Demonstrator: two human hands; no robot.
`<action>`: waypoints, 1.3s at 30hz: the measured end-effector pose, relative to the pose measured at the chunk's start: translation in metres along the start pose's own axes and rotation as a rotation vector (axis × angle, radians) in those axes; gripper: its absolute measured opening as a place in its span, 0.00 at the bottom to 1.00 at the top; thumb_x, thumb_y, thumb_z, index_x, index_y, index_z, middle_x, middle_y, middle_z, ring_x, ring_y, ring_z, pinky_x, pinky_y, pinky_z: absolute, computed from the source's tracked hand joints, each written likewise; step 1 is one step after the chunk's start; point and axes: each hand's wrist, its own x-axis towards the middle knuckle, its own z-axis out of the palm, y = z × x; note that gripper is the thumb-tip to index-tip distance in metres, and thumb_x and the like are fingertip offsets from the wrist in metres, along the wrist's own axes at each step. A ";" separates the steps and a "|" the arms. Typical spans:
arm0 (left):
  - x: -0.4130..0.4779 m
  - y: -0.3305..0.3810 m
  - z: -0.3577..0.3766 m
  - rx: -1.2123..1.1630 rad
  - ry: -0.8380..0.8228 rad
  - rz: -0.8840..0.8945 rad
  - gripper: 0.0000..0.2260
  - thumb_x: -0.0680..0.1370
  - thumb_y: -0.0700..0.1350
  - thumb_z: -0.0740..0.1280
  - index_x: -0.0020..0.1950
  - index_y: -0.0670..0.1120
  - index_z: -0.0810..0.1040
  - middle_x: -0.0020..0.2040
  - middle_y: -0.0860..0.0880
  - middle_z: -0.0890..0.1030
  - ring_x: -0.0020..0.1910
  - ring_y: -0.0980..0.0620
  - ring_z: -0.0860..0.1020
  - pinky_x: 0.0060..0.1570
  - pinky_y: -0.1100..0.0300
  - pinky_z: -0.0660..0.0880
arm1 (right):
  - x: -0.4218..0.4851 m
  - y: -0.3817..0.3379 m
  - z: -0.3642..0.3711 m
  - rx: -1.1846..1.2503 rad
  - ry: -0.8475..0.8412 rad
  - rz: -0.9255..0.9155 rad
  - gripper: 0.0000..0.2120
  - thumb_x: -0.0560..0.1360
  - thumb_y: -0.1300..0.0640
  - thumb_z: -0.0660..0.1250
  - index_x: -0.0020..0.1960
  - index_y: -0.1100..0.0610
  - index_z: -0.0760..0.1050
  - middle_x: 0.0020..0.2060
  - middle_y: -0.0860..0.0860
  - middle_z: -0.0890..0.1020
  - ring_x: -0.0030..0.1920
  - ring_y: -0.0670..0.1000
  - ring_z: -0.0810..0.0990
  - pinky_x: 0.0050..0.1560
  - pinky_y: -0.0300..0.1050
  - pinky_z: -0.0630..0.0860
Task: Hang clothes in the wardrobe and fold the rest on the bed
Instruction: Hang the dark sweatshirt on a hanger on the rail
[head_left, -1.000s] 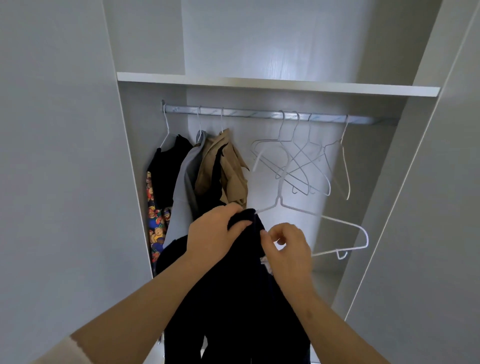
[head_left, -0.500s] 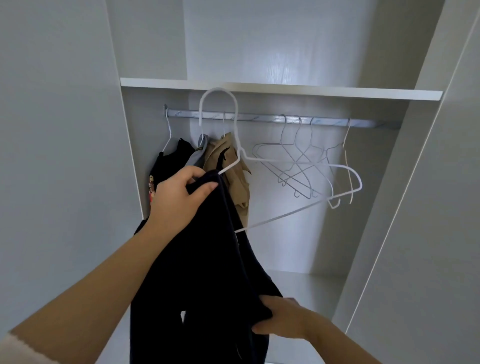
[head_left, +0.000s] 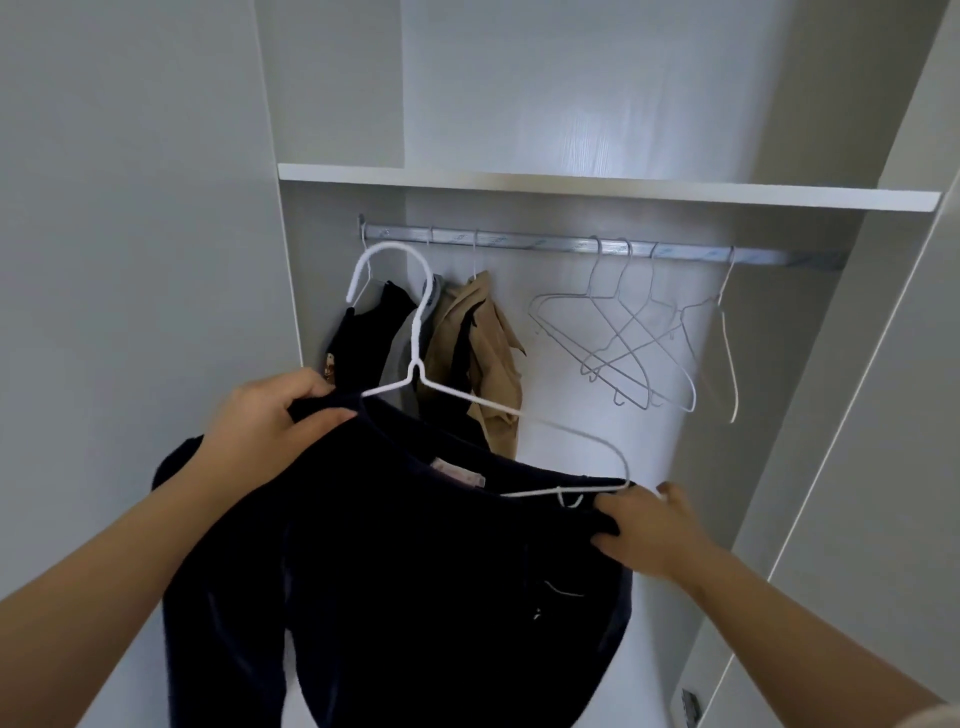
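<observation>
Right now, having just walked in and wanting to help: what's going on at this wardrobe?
A person is fitting a dark garment onto a white hanger. The left hand grips one shoulder, the right hand holds the other end. The hanger is not yet on the rail, where hung clothes and empty hangers wait.

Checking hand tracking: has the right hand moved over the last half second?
Yes. The right hand has come up toward the rail and rightward, from the dark garment's lower part to its shoulder by the white hanger's end.
</observation>
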 end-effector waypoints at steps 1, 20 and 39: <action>-0.003 -0.002 -0.001 0.048 -0.006 0.014 0.07 0.70 0.43 0.74 0.36 0.49 0.76 0.29 0.57 0.76 0.31 0.61 0.75 0.32 0.75 0.67 | 0.001 0.002 -0.001 -0.012 0.010 -0.006 0.10 0.74 0.47 0.59 0.53 0.50 0.72 0.49 0.46 0.74 0.60 0.48 0.71 0.67 0.56 0.54; -0.018 0.042 0.065 0.047 -0.127 0.139 0.07 0.71 0.49 0.73 0.40 0.49 0.77 0.32 0.58 0.73 0.33 0.60 0.72 0.31 0.69 0.66 | -0.004 -0.056 -0.046 0.655 0.561 -0.228 0.12 0.63 0.71 0.71 0.40 0.55 0.78 0.49 0.42 0.72 0.47 0.41 0.72 0.50 0.16 0.59; 0.000 -0.006 0.040 0.071 -0.267 0.064 0.13 0.74 0.52 0.69 0.53 0.65 0.70 0.41 0.64 0.74 0.39 0.64 0.73 0.38 0.73 0.65 | -0.016 -0.021 -0.043 0.692 0.469 0.355 0.11 0.68 0.48 0.71 0.33 0.49 0.69 0.32 0.43 0.77 0.38 0.48 0.77 0.37 0.42 0.72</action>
